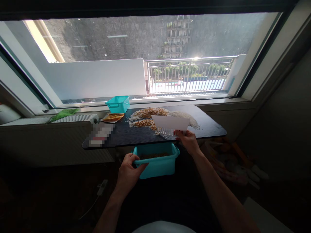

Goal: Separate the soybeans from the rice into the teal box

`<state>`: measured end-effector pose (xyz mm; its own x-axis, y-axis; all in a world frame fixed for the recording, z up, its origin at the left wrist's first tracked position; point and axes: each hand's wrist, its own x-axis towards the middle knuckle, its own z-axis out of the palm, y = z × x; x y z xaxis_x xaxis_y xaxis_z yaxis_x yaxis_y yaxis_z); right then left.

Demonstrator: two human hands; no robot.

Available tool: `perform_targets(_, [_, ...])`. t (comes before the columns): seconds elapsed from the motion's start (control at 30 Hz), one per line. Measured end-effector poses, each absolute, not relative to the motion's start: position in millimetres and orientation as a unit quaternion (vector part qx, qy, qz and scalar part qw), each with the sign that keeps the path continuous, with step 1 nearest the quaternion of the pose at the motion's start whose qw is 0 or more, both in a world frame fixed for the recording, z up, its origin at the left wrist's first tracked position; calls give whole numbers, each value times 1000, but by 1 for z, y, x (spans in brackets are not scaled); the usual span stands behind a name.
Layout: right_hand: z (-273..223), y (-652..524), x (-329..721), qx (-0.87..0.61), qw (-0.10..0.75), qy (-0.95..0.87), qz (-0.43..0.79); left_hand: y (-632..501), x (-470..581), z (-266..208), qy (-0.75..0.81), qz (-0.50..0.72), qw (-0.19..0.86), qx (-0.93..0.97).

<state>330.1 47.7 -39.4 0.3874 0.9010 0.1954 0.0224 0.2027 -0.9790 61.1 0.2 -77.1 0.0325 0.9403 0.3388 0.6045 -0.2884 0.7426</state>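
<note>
Some brown grain (155,155) already lies in a teal bin (159,168) that the left grip (130,166) clamps, the right grip (186,139) pinches a toothed white scraper (170,122), and heaped corn (150,112) and pale grain (181,114) on the dark surface (209,124) apparently remain.

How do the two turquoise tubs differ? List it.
The left hand grips the near tub; neither hand touches the far tub. The near tub is in front of the tabletop, the far tub beside the window. Dark contents show in the near tub; the far tub shows none. Both are turquoise and open-topped.
</note>
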Motion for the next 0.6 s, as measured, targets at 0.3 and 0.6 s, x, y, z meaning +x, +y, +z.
perform_targets(0.3, [-39,42,329,-528,637,-433,358,0,60,-76,560,410,202,692])
perform_targets(0.6, [-37,28,328,-506,603,-445,426,4,59,-80,559,406,204,694])
